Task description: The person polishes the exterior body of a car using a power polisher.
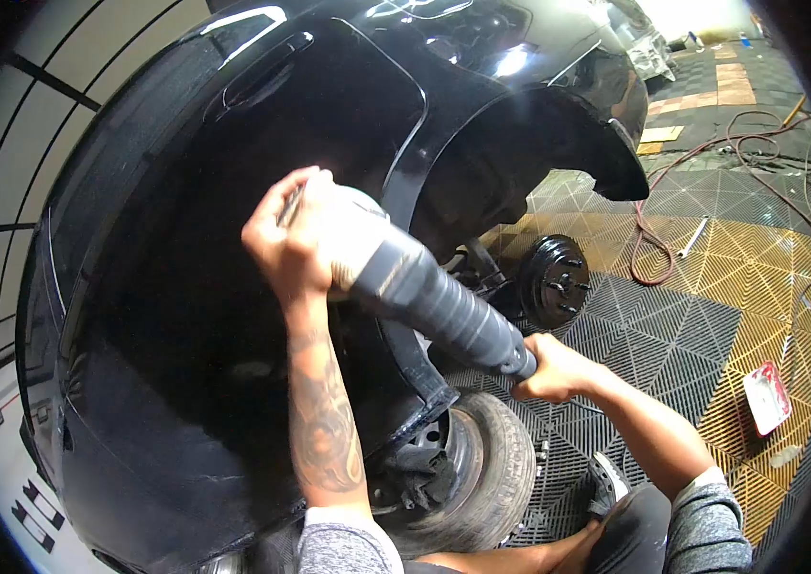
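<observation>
A power polisher (449, 306) with a pale head and a long black ribbed body slants across the middle of the head view. My left hand (293, 239) is closed around its head end, close to the glossy black car panel (166, 383). At the lower right, my right hand (558, 368) grips the rear end of the body. The pad side is hidden behind the tool's head and my left hand, so I cannot tell whether it touches the panel. Just right of the tool is the car's open wheel arch (415, 206).
A bare wheel hub (556, 282) with studs sticks out under the arch. Below the panel lies a tyre (511, 469). On the tiled floor are a red hose (649, 258), a wrench (694, 237) and a small red-and-white tray (767, 397).
</observation>
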The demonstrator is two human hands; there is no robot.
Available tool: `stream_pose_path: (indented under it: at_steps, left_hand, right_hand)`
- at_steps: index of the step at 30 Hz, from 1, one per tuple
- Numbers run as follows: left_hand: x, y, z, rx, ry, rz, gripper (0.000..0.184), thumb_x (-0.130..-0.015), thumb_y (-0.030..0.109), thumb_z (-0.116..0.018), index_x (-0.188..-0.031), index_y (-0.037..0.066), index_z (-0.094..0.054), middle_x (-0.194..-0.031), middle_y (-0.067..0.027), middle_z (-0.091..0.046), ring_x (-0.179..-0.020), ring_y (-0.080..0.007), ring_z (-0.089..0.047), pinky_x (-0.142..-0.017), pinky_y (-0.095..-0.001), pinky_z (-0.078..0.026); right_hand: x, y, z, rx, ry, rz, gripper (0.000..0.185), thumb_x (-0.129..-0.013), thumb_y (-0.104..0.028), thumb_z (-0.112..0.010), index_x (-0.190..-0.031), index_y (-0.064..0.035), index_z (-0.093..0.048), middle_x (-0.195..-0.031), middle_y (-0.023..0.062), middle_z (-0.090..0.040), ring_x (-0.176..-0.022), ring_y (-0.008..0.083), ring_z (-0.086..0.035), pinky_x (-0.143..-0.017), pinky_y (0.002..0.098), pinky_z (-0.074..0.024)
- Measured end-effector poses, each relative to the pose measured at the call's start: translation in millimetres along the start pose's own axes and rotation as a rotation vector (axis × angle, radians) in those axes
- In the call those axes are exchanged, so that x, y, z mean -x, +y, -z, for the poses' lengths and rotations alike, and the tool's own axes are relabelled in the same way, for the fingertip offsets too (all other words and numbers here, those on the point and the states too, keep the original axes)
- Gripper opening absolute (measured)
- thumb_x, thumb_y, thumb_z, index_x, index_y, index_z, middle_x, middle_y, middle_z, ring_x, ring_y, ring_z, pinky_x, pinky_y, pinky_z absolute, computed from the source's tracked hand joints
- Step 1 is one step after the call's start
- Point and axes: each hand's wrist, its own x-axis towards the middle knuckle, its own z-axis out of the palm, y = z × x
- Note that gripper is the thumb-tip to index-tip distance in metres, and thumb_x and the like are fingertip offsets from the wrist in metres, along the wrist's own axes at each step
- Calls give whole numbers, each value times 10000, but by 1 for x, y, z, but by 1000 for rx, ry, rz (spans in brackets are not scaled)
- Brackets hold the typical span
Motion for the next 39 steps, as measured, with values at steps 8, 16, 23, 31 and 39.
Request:
stream_pose_path:
  at_steps: [8,16,23,31,39]
  left_hand:
    - [132,-2,72,-47,132,64,352,-900,199,-630,-1103,-85,-671,-993,-208,-733,-928,-266,-712,-885,-377,-553]
    - [161,-7,87,-36,119,74,323,-898,160,-613,-1098,-86,-670,-1023,-223,-725,-932,-270,-714,-903,-397,-555]
    - [64,-4,62,90,38,52,303,-930,146,-622,-1108,-92,-677,-1005,-193,-738,-916,-244,-715,-880,-360,-560]
    - [-49,4,-3,65,-71,83,303,-889,141,-682,-1085,-89,-708,-986,-163,-757,-881,-203,-727,-835,-313,-570]
    - [-149,-26,-101,65,-95,-11,274,-763,207,-735,-939,8,-801,-869,-114,-784,-778,-166,-731,-749,-301,-568]
  right_hand:
    - [7,64,-66,190,-53,170,583,-640,-221,-733,-1191,-35,-691,-917,247,-728,-875,376,-733,-827,422,-566]
    - [18,90,-99,191,-28,135,508,-649,-252,-755,-1095,-18,-690,-936,254,-721,-925,404,-714,-851,438,-564]
    - [29,38,-75,197,291,551,926,-817,-294,-794,-1554,-72,-280,-1078,272,-706,-949,429,-717,-828,459,-582]
    - [4,-7,-32,193,416,591,871,-941,-343,-688,-1580,-109,-143,-1087,348,-668,-965,520,-674,-872,540,-552]
    - [1,-48,41,205,522,446,757,-967,-347,-652,-1543,-118,-217,-1173,339,-654,-1075,527,-648,-945,543,-516]
